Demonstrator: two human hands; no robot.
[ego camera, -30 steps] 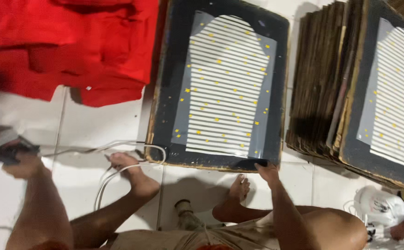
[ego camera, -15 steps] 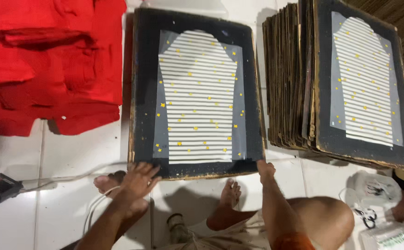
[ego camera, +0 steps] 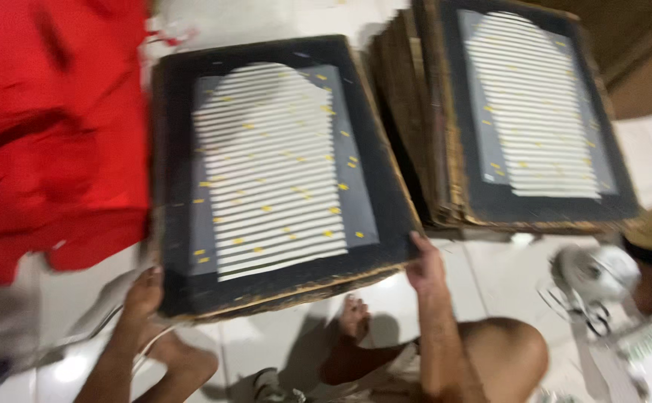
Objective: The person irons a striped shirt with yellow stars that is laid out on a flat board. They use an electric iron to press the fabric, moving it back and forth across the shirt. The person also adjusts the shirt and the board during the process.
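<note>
I see the black striped board [ego camera: 281, 175] spanning both hands, its near corners clamped by my left hand [ego camera: 143, 292] and right hand [ego camera: 424, 265]. It seems stiff, broad, probably awkward; edge grips suit it.

Black-bordered board [ego camera: 266, 179] with white stripes and yellow flecks, beside red cloth [ego camera: 50, 134].
</note>
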